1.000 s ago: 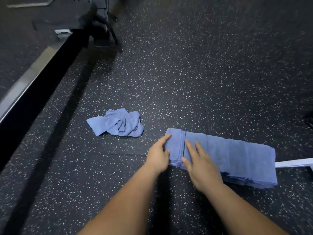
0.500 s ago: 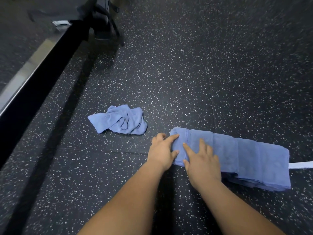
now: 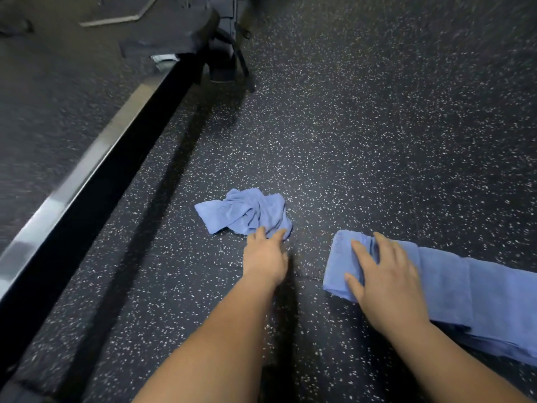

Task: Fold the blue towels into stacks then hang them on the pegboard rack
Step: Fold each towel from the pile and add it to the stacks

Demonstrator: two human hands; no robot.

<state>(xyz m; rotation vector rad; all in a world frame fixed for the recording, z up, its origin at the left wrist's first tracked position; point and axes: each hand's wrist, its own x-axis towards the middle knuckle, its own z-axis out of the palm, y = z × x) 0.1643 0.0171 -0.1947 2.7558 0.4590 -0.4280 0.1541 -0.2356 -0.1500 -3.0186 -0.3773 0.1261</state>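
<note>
Head view only. Folded blue towels (image 3: 479, 292) lay in an overlapping row on the speckled rubber floor (image 3: 348, 126), near right, running off the right edge. The right hand (image 3: 386, 283) rested flat on the row's left end, fingers spread and straight, pressing down and gripping nothing. A crumpled blue towel (image 3: 244, 212) sat loose on the floor left of the row and a little farther out, apart from it. The left hand (image 3: 266, 257) was at that towel's near right edge, fingertips touching the cloth, fingers mostly straight; no pinch visible. The hands were apart, one per towel item.

Handling, as a judgement: the towels looked light, soft and limp, not fragile and not slippery on rubber. The crumpled one would sag and bunch if lifted from the middle; better taken by a corner or hem, and the flat tail at its left looked the easiest place to pinch, then shake out. The folded row would slide apart if grabbed at one end; both hands under it, or squared up first.

No bin, basket or other container in view. Pegboard rack not in view. A metal-edged ledge (image 3: 87, 170) ran along the far left, and a dark equipment base (image 3: 223, 53) stood at far centre.
</note>
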